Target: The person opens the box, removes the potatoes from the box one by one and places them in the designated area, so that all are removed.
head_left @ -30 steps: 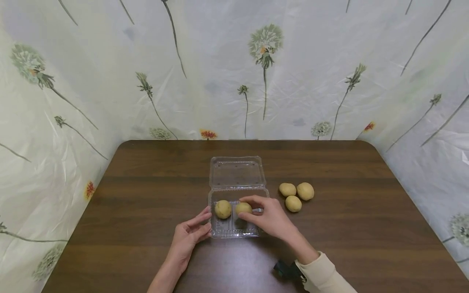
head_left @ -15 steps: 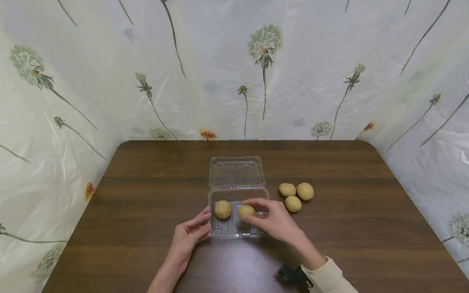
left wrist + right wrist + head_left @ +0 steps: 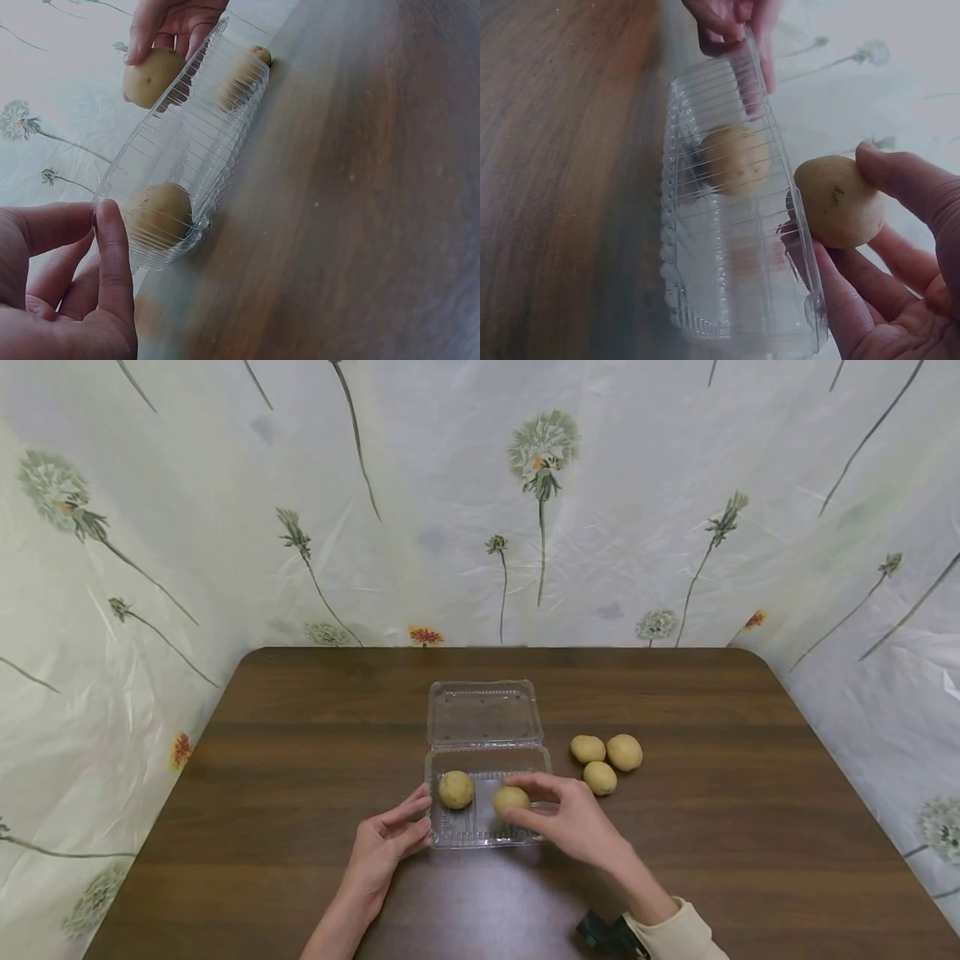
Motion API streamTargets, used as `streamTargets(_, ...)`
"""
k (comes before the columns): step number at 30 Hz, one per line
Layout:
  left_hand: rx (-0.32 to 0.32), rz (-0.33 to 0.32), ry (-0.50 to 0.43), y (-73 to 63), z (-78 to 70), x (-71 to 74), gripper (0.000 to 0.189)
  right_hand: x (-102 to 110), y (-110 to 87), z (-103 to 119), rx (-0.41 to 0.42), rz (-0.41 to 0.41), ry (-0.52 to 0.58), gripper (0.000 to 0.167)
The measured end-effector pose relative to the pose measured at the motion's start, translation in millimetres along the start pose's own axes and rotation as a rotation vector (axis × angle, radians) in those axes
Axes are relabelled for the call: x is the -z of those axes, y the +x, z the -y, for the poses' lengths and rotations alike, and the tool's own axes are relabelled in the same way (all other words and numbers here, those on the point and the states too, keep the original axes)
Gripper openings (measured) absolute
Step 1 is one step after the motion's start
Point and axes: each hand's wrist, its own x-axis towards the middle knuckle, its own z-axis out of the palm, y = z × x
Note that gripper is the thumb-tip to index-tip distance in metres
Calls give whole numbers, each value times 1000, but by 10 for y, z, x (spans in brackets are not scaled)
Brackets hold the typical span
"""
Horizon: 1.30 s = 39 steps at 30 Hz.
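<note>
The table's [image 3: 315, 777] far edge crossed mid-frame, well beyond the clear container [image 3: 480, 758] at lower centre; wood stretched wide at left, three potatoes [image 3: 600, 778] sat near its right. The left hand [image 3: 381, 852] pinched its left rim; the right hand [image 3: 573, 822], thumb and fingers parted around a held potato [image 3: 511, 802], gripped it over the container's right half.

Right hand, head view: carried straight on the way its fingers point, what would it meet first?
Probably the left potato in the clear container. The right hand seems to hold its own potato higher, though, so it might pass over; depth is unclear.
</note>
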Motion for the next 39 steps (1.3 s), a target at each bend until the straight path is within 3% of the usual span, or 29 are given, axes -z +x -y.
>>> streamTargets(11,-1,13,20,8,-9,9,37,29,-98,-12,-37,-23,5,45)
streamTargets(20,11,-2,11,-7,-30,-11,36,90,-165,0,-56,-18,90,45)
streamTargets(27,12,-9,5,-6,-21,-5,36,118,-195,-25,-29,-25,65,45)
streamTargets(39,15,-5,-12,-8,-28,-14,36,190,-280,-62,-60,-75,90,45)
